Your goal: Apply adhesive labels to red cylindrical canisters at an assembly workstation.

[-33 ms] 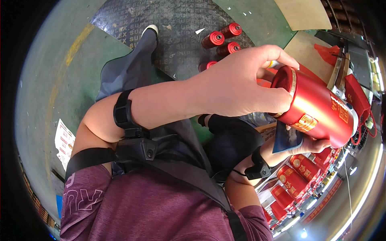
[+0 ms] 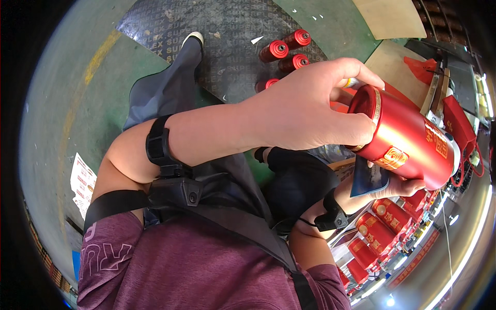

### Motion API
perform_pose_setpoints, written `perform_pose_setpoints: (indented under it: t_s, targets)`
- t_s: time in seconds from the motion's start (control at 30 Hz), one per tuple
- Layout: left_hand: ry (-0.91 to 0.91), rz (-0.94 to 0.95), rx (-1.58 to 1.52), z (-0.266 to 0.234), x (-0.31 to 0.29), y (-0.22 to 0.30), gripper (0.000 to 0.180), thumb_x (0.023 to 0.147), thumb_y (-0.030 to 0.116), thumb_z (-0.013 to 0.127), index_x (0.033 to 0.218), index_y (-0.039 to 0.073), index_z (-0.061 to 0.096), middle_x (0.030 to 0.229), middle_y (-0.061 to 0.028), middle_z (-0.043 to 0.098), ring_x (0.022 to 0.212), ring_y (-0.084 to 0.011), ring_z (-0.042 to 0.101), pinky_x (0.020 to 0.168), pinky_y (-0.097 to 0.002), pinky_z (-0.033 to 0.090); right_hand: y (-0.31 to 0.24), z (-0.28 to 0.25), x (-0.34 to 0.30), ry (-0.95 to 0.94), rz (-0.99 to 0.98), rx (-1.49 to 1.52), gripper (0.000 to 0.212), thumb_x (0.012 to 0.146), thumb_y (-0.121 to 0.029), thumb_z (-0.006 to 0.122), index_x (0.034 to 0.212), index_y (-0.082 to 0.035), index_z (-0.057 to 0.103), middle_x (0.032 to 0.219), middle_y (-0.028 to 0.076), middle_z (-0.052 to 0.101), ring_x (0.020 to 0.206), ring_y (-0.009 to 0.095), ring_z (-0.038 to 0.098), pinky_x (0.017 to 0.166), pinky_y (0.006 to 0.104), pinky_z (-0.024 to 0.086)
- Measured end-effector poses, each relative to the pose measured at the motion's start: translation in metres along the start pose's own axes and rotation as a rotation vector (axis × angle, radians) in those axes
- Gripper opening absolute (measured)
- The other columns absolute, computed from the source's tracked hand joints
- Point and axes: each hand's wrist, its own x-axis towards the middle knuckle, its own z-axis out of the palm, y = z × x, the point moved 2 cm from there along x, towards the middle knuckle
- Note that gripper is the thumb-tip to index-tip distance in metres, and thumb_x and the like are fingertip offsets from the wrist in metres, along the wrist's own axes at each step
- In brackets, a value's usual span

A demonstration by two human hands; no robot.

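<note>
A shiny red cylindrical canister (image 2: 413, 142) with gold markings lies tilted at the right, between my two hands. My left hand (image 2: 315, 106) reaches across from the left and pinches its near end, thumb and fingers on either side of the gold-banded rim (image 2: 377, 106). From beneath, my right hand (image 2: 395, 187) supports the canister's side, its thumb along the lower edge; its other fingers are mostly hidden behind the canister. A dark blue flat piece (image 2: 371, 181) hangs by my right wrist, below the canister. What it is attached to cannot be made out.
Several red cylinders (image 2: 278, 49) with dark-centred tops stand on the dark mat (image 2: 227, 31) ahead. Red patterned packages (image 2: 376, 232) are grouped at the lower right. A red bag (image 2: 462, 124) is beyond the canister. Printed paper (image 2: 82, 185) lies on the floor at the left.
</note>
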Motion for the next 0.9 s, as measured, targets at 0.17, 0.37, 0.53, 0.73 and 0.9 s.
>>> perform_pose_setpoints:
  t_s: [0.17, 0.37, 0.53, 0.73, 0.9]
  targets:
    - [-0.01, -0.001, -0.005, -0.001, 0.001, 0.0, 0.06, 0.081, 0.018, 0.071, 0.132, -0.004, 0.048, 0.122, -0.0159, 0.059, 0.117, -0.0217, 0.058, 0.099, -0.0335, 0.049, 0.001, 0.002, -0.001, 0.016, -0.004, -0.005, 0.084, 0.084, -0.068, 0.062, 0.141, -0.008, 0.045, 0.134, 0.013, 0.056, 0.119, 0.031, 0.058, 0.101, 0.0509, 0.05]
    - [0.0, 0.002, -0.001, 0.001, 0.0, 0.002, 0.061, 0.08, 0.018, 0.071, 0.132, -0.004, 0.048, 0.121, -0.0163, 0.059, 0.115, -0.0215, 0.058, 0.098, -0.0331, 0.049, 0.0, -0.004, 0.003, -0.016, 0.03, 0.014, 0.086, 0.081, -0.068, 0.065, 0.14, -0.008, 0.046, 0.132, 0.013, 0.056, 0.118, 0.032, 0.059, 0.101, 0.0519, 0.05]
    - [0.003, -0.008, 0.005, 0.0, 0.0, 0.0, 0.062, 0.08, 0.018, 0.071, 0.132, -0.005, 0.048, 0.12, -0.0167, 0.06, 0.114, -0.0212, 0.059, 0.097, -0.0327, 0.05, 0.002, -0.006, 0.002, -0.006, 0.016, 0.01, 0.087, 0.081, -0.068, 0.066, 0.14, -0.008, 0.045, 0.133, 0.012, 0.056, 0.119, 0.031, 0.058, 0.101, 0.0521, 0.05]
    - [-0.012, 0.024, 0.002, -0.001, 0.001, -0.001, 0.061, 0.081, 0.018, 0.071, 0.132, -0.005, 0.048, 0.12, -0.0174, 0.06, 0.113, -0.0211, 0.06, 0.097, -0.0327, 0.05, 0.002, -0.006, 0.005, 0.012, 0.042, 0.03, 0.087, 0.08, -0.067, 0.066, 0.14, -0.009, 0.045, 0.133, 0.012, 0.056, 0.12, 0.031, 0.057, 0.103, 0.0512, 0.049]
    - [-0.003, -0.003, -0.013, -0.001, 0.001, 0.0, 0.061, 0.081, 0.018, 0.071, 0.132, -0.005, 0.047, 0.119, -0.0179, 0.061, 0.112, -0.0212, 0.06, 0.097, -0.0326, 0.05, 0.002, -0.004, 0.001, -0.006, 0.057, 0.057, 0.086, 0.08, -0.067, 0.066, 0.141, -0.009, 0.045, 0.134, 0.013, 0.056, 0.12, 0.031, 0.057, 0.103, 0.051, 0.049]
